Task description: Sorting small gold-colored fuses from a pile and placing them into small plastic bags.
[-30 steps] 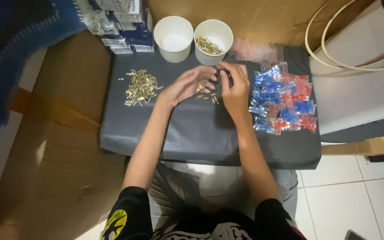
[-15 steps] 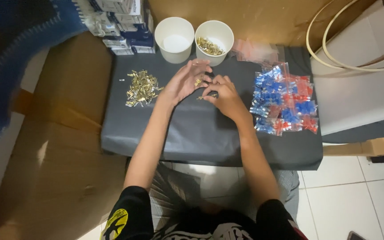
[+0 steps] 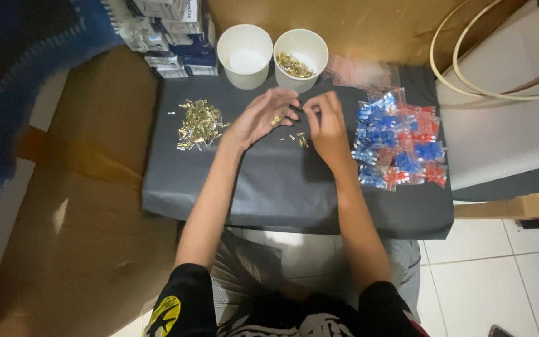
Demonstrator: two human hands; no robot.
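Fingertips of your right hand (image 3: 327, 125) are pinched together near the top of the dark mat (image 3: 269, 181), but whether they grip anything is too small to tell. Your left hand (image 3: 263, 115) lies palm up just beside it, fingers spread and slightly curled, with a small brass terminal (image 3: 276, 119) resting in the cupped palm. The two hands nearly meet at the fingertips, just in front of the paper cups.

On the mat just below your hands lie a few loose brass terminals (image 3: 299, 138). Further to the left on the mat sits a larger heap of brass terminals (image 3: 199, 122), well apart from your hands.

Behind the hands stand two white paper cups side by side: the empty cup (image 3: 244, 55) on the left and the cup with terminals (image 3: 300, 57) on the right, nearest your fingers. On the right of the mat is a pile of small plastic bags (image 3: 397, 140) with blue and red contents. Stacked small boxes (image 3: 163, 34) stand at the back left corner. The mat covers a brown cardboard box (image 3: 88, 206).
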